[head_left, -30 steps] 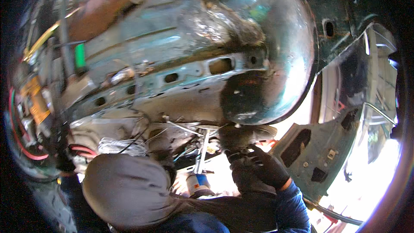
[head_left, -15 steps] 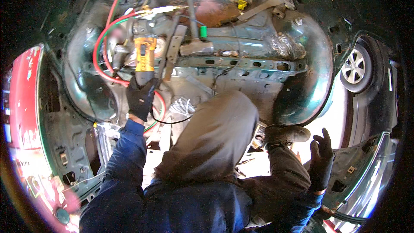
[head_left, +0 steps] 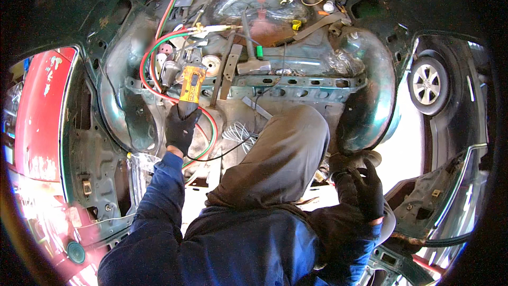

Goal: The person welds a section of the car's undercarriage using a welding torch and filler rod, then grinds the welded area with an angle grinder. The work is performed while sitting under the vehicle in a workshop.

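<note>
My left hand (head_left: pixel 182 127), in a black glove, is wrapped round the rear end of a yellow and black angle grinder (head_left: pixel 192 86). The grinder points away from me, its head end close to a white-rimmed disc (head_left: pixel 211 65). A black cord (head_left: pixel 227 154) trails to the right from beneath that hand. My right hand (head_left: pixel 368 185), gloved too, is over my lower right leg beside my shoe (head_left: pixel 353 160). Its fingers are apart and bent, and nothing shows in them. A red and green twin hose (head_left: pixel 145 63) loops past the grinder to a brass-fitted torch (head_left: pixel 203 29).
Around me is a stripped car body with a rusty metal floor. A hammer (head_left: pixel 253 66), flat metal bars (head_left: pixel 231 69), a green cylinder (head_left: pixel 259 51) and a coiled pale cable (head_left: pixel 241 135) lie ahead. Rounded wheel housings (head_left: pixel 378 90) rise at both sides. A red car panel (head_left: pixel 45 116) stands left.
My right hand has moved left and down toward my lower leg. The grinder in my left hand has tilted a little, its head to the right. The whole view has shifted slightly.
</note>
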`<state>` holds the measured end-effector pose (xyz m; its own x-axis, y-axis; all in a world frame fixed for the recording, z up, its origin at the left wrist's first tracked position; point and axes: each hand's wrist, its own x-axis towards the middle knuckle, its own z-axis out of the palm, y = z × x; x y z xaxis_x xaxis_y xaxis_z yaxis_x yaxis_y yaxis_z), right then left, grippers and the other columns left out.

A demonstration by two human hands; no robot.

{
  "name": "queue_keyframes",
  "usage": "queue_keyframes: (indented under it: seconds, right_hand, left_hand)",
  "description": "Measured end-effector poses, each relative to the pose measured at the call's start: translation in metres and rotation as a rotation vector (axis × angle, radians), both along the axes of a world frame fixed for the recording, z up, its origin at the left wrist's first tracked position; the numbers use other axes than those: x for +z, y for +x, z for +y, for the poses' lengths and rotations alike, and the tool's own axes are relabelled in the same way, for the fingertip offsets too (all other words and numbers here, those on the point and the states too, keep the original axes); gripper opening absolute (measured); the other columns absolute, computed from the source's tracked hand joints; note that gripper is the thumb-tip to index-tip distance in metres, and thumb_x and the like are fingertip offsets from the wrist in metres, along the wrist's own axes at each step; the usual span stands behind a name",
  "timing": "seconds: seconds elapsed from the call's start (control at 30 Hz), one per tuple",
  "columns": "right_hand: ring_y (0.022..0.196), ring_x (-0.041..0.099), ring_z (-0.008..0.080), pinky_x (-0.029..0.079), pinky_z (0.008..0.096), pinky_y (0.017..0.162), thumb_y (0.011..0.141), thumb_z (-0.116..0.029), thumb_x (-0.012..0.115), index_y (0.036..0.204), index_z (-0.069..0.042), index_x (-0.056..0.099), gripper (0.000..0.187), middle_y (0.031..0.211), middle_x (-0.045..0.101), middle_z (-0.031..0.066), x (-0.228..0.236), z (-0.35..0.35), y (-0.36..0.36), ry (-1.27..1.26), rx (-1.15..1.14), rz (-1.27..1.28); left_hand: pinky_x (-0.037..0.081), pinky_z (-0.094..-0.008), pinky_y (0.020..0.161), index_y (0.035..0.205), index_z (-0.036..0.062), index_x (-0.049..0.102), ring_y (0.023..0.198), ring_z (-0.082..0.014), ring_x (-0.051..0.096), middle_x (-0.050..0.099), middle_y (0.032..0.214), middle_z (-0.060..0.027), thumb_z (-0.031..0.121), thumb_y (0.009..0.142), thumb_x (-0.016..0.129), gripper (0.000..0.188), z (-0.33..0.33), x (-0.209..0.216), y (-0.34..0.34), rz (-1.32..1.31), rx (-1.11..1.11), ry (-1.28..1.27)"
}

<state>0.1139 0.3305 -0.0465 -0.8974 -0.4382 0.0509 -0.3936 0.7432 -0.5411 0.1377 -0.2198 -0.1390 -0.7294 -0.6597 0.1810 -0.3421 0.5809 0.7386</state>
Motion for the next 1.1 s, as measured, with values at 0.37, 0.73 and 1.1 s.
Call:
queue_keyframes:
  seconds: [0.37, 0.73, 1.1]
  right_hand:
    - [0.112, 0.077, 0.0427, 0.061, 0.0478, 0.089, 0.102, -0.021, 0.077, 0.151, -0.002, 0.057, 0.056, 0.116, 0.079, 0.0275, -0.013, -0.007, -0.004, -0.133, -0.243, -0.215]
    - [0.092, 0.076, 0.0360, 0.060, 0.0451, 0.081, 0.099, -0.011, 0.076, 0.141, -0.001, 0.061, 0.046, 0.108, 0.078, 0.0200, -0.063, 0.018, -0.009, 0.081, -0.130, 0.134]
    - [0.136, 0.065, 0.0393, 0.053, 0.0444, 0.114, 0.103, -0.017, 0.073, 0.156, -0.002, 0.056, 0.058, 0.150, 0.066, 0.0227, -0.011, -0.021, -0.014, -0.038, -0.333, -0.327]
  left_hand:
    - [0.056, -0.0549, 0.091, 0.129, -0.0021, 0.063, 0.105, -0.0484, 0.071, 0.073, 0.112, -0.0286, 0.049, 0.089, 0.087, 0.069, 0.056, -0.029, -0.147, 0.020, -0.321, -0.087]
    - [0.056, -0.0588, 0.097, 0.164, 0.0067, 0.042, 0.114, -0.0484, 0.071, 0.070, 0.126, -0.0293, 0.055, 0.093, 0.078, 0.093, 0.167, -0.090, -0.285, -0.117, -0.193, -0.190]
    - [0.055, -0.0524, 0.107, 0.167, 0.0054, 0.037, 0.129, -0.0453, 0.065, 0.066, 0.139, -0.0273, 0.027, 0.093, 0.075, 0.086, 0.200, -0.122, -0.284, -0.178, -0.046, -0.387]
